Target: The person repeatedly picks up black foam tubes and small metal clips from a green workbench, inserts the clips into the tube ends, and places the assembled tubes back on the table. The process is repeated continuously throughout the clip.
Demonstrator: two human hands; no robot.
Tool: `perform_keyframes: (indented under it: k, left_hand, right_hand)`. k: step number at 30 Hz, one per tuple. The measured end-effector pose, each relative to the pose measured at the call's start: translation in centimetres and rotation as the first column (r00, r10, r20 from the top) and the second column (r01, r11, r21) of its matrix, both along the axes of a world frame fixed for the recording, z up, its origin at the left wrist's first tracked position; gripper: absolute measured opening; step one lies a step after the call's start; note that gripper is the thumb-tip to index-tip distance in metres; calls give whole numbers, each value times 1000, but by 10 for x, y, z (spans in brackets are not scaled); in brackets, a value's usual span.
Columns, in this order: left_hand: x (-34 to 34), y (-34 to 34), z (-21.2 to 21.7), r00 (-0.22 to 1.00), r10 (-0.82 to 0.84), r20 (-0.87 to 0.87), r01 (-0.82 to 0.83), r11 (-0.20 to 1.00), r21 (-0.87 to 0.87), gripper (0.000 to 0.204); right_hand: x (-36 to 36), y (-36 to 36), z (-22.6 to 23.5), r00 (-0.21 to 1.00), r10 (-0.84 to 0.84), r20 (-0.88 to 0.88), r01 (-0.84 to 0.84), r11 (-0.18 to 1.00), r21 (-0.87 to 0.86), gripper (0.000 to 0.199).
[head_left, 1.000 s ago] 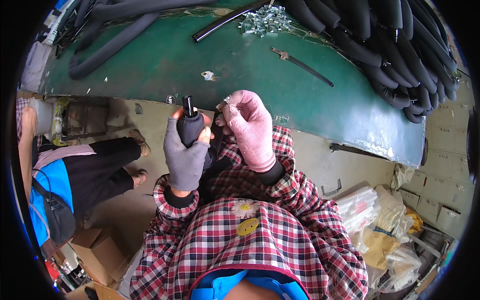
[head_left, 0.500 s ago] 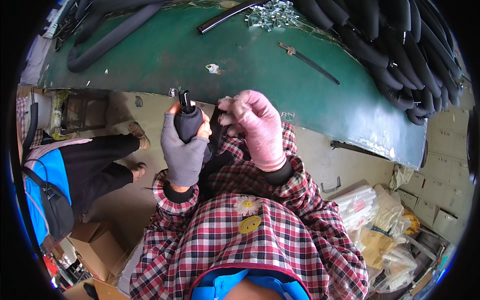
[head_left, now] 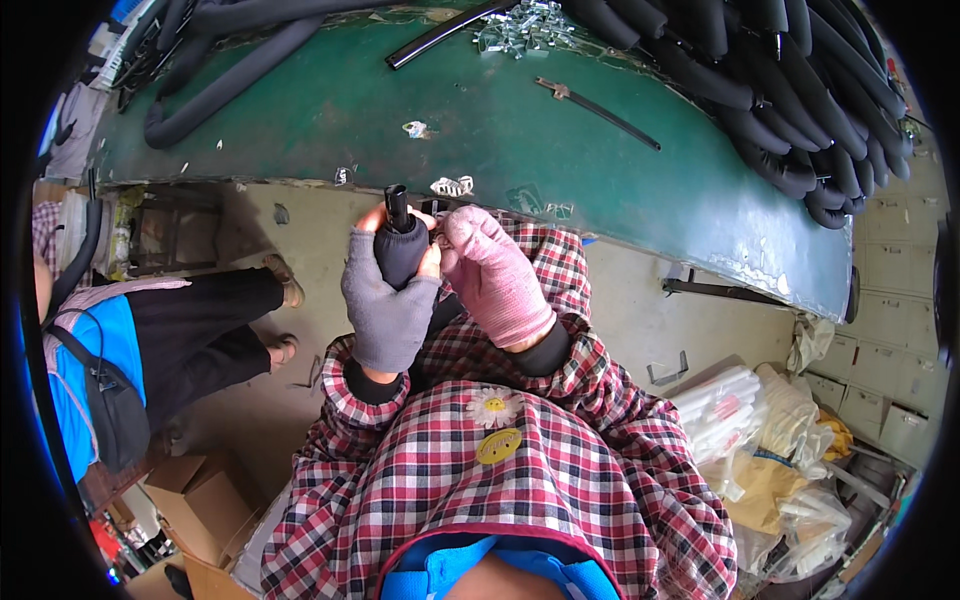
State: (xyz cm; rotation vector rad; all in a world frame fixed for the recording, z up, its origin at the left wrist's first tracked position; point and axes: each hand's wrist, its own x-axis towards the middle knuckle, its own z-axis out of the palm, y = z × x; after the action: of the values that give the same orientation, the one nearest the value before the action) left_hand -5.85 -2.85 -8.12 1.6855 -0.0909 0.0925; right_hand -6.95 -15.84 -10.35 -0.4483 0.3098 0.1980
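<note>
My left hand (head_left: 393,315), in a grey fingerless glove, is wrapped round a black foam-covered tube (head_left: 402,256) held upright in front of my body. A shiny black tube end (head_left: 397,208) sticks up out of the foam sleeve. Close against its right side is my right hand (head_left: 498,280), in a pink glove, with fingers curled and thumb and fingertips pressed together. Whatever those fingertips pinch, if anything, is too small to make out. The lower part of the tube is hidden behind my hands and sleeves.
Ahead runs a green worktable (head_left: 300,135) bearing a pile of metal clips (head_left: 525,28), a bare black tube (head_left: 440,38) and a thin black strip (head_left: 610,120). Black foam-covered tubes (head_left: 790,110) heap up at right. A person (head_left: 110,360) is at left; plastic bags (head_left: 790,480) lie lower right.
My right hand has moved left and down, up against the tube. The left hand and tube have shifted slightly right in the picture.
</note>
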Motion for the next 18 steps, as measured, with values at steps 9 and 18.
perform_keyframes:
  k: [9,18]
  left_hand:
    - [5,10,-4,995,-98,23,97,995,31,50]
    - [10,20,1,993,-111,47,100,976,196,50]
  right_hand:
    - [-2,-9,-20,991,130,19,-131,979,156,21]
    - [-3,12,-11,993,92,75,-105,975,196,37]
